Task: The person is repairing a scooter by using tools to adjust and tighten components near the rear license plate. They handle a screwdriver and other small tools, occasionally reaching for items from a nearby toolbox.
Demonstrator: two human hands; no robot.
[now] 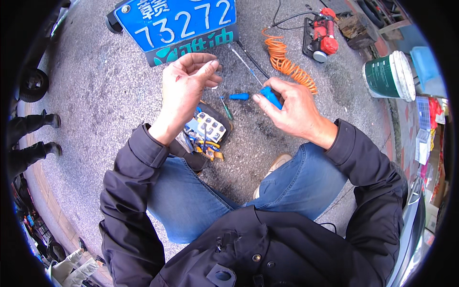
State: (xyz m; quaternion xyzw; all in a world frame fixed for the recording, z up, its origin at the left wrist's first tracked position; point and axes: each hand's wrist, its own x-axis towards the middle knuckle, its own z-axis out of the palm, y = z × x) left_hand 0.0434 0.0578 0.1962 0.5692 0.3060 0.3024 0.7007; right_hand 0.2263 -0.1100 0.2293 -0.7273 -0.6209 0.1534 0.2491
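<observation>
My left hand (190,83) is raised below a blue licence plate (177,21), thumb and fingertips pinched on something small that I cannot make out. My right hand (294,107) grips the blue handle of a long thin-shafted tool (270,97), its shaft angled up toward the plate's dark lower strip (216,39). On the pavement between my hands lie a short blue-handled tool (239,96) and a green-handled screwdriver (228,114). An open tool pouch (210,126) with assorted pieces lies below my left hand.
An orange coiled hose (282,60) and red air compressor (325,33) are at upper right, beside a wooden block (354,31) and green-white bucket (382,77). Another person's dark legs and boots (36,126) stand at left, below a small wheel (34,85).
</observation>
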